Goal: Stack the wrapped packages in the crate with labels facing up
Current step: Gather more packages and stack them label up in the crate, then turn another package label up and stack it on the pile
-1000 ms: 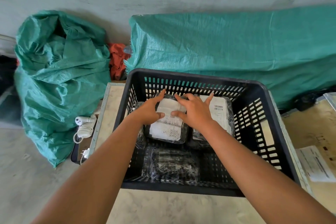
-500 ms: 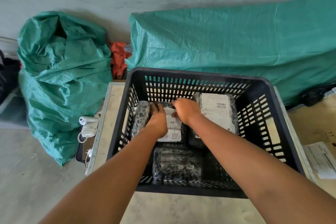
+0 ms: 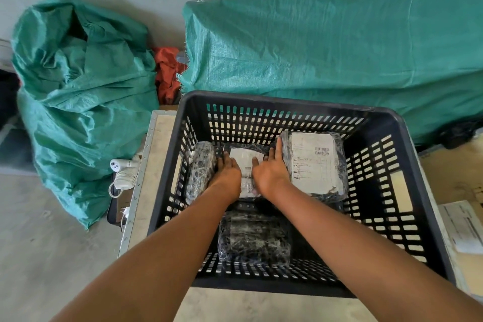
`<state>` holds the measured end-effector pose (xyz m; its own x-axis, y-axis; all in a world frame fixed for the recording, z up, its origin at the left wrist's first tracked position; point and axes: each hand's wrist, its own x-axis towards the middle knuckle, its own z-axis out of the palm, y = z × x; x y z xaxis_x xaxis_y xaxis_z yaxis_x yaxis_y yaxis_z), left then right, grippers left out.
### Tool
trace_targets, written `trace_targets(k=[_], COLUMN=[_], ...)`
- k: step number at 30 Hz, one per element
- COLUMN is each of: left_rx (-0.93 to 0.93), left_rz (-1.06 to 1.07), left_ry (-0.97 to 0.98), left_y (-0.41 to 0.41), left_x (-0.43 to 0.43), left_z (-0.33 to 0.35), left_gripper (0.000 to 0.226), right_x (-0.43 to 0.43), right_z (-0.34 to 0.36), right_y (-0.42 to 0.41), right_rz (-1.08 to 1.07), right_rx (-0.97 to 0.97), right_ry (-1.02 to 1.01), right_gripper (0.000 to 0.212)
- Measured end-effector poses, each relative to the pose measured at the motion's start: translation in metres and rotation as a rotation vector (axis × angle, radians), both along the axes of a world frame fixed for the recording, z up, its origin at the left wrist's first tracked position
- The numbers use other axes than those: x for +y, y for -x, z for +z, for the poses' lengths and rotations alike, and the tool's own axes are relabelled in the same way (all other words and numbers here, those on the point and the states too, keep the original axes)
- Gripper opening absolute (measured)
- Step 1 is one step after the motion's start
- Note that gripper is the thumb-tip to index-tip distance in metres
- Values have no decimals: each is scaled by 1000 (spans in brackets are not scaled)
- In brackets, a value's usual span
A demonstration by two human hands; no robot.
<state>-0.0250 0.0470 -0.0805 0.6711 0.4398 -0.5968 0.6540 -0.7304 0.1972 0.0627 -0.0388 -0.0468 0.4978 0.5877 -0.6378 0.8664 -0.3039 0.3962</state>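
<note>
She looks to be seating a package, not fetching one: inside the black crate (image 3: 407,165), left of centre, the left hand (image 3: 228,174) lies flat and open on the middle package (image 3: 245,162), white label up, and the right hand (image 3: 270,174) presses open-palmed on its right edge. Next, I'd guess, comes letting go and turning the label-less wrapped package (image 3: 254,236) nearer her.

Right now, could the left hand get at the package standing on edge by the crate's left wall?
Probably yes. The left hand already lies beside that upright package, with nothing between them, and the black crate is open on top.
</note>
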Motion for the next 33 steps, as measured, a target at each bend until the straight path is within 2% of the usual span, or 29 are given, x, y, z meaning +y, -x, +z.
trace_targets(k=[5,8,10,12,16,18,20,23,25,27,30,33], left_rx=[-19,-59,-120,-191,-441,-631,-801,-982,-949,-806,-646,-656], left_rz=[4,18,46,49,3,20,33,70,160,245,292,261], left_ry=[3,48,56,44,0,26,49,-41,-72,-69,-24,31], left_y=[-1,-1,0,4,25,41,61,90,105,115,124,125], left_x=[3,6,7,5,5,9,15,30,40,51,63,64], left_z=[4,19,35,55,101,128,154,172,171,164,154,146], left_gripper=[100,100,79,53,57,50,41,34,41,54,66,67], right_x=[2,2,-2,-9,-19,-18,-14,-5,2,9,15,13], right_z=[3,11,17,22,32,35,36,33,32,31,31,29], right_y=[0,0,1,2,4,6,12,29,42,53,68,71], right_rz=[-28,-5,10,42,73,0,-141,-406,-567,-645,-623,-505], right_rx=[29,77,103,136,300,404,517,692,803,875,955,996], right_ry=[14,20,-39,-138,-384,-542,-694,-882,-978,-993,-964,-906], right_gripper=[91,64,44,34,28,31,42,58,65,71,78,85])
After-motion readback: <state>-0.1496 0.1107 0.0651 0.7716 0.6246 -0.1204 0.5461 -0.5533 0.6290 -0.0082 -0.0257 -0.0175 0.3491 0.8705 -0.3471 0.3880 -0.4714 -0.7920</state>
